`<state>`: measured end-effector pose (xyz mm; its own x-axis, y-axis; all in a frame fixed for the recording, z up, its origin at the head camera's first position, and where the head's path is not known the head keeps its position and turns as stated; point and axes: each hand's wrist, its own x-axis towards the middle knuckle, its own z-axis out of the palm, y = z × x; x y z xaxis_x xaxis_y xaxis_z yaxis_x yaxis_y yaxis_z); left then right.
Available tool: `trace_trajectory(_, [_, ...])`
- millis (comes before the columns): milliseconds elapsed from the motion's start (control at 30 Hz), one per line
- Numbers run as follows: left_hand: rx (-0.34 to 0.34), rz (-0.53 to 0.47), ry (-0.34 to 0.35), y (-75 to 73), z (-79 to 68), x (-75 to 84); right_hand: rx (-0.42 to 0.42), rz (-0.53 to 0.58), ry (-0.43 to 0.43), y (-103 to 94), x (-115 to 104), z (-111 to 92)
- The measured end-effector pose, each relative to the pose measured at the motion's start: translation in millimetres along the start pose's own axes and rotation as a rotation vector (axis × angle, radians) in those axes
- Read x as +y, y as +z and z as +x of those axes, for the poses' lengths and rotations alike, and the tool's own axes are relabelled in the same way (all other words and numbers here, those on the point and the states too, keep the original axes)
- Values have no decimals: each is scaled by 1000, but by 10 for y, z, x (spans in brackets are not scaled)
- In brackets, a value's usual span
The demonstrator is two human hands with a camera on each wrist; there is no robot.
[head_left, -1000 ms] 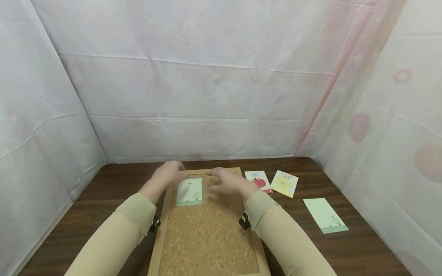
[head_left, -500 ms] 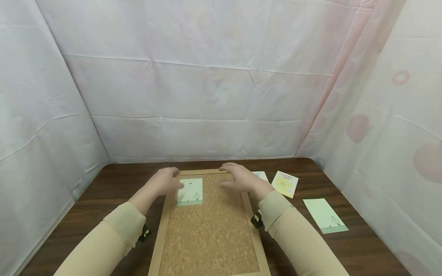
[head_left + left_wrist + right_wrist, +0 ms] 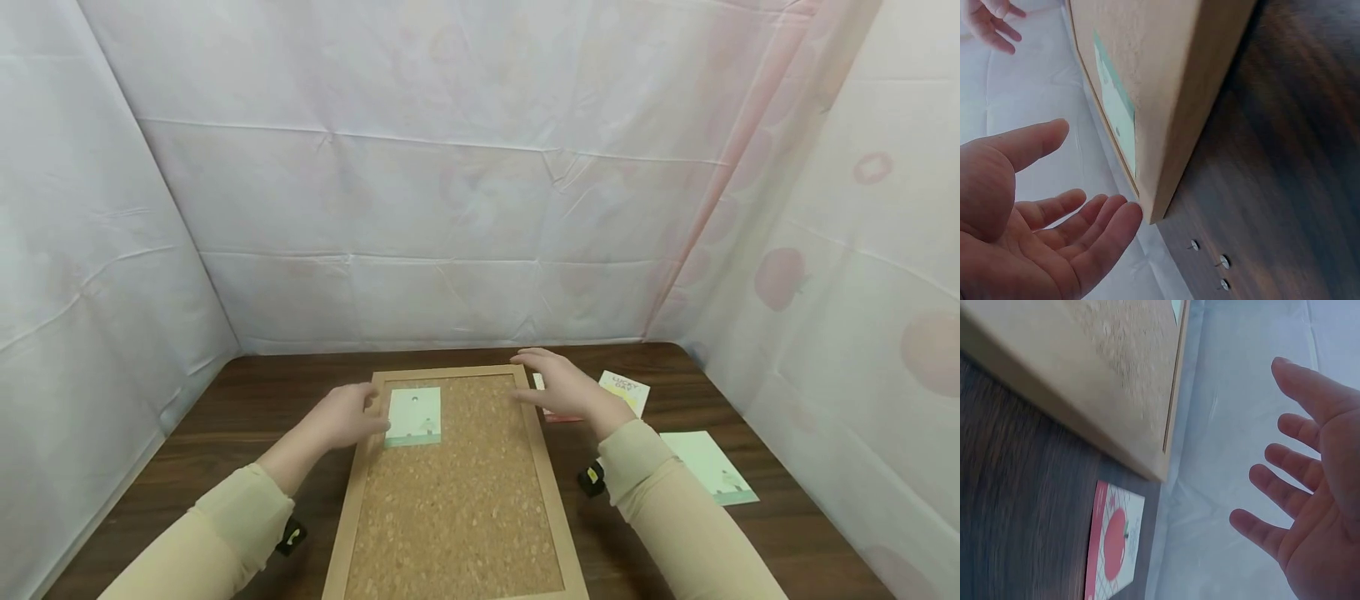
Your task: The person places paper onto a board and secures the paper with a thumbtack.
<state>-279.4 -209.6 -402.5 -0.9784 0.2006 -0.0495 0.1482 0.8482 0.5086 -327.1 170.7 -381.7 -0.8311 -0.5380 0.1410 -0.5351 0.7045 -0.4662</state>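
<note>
Both bare hands hold nothing on my remote feed: the left hand (image 3: pixel 345 415), fingers relaxed, is by the upper left edge of a rectangular tan cork board framed in pale wood (image 3: pixel 457 508), and the right hand (image 3: pixel 564 385), fingers spread, hovers by the upper right corner. A second ago they were close together above the board; now they have drawn apart to either side, while the pale green paper card with a darker green lower band (image 3: pixel 415 419) stays flat in the board's upper left, a small dot like a tack head (image 3: pixel 415 399) near its top. I judge the card fastened and let go, though I cannot tell whether a left fingertip touches the frame. Left of the board I make out three small silver-headed tacks (image 3: pixel 1225 261) on the dark brown wooden table (image 3: pixel 202 433); to its right lie a white paper card printed with a round red fruit (image 3: pixel 1113 540), a white paper card printed in yellow (image 3: pixel 628 390) and a second pale green paper card (image 3: pixel 708 465), partly hidden by the cream sleeve (image 3: pixel 686 517).
</note>
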Motion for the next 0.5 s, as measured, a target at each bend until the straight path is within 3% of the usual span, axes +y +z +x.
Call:
trace_trajectory(267, [27, 51, -14, 11, -80, -84, 34, -14, 33, -116, 214, -124])
trace_trajectory(500, [8, 26, -63, 27, -172, -133, 73, -26, 48, -144, 479, -251])
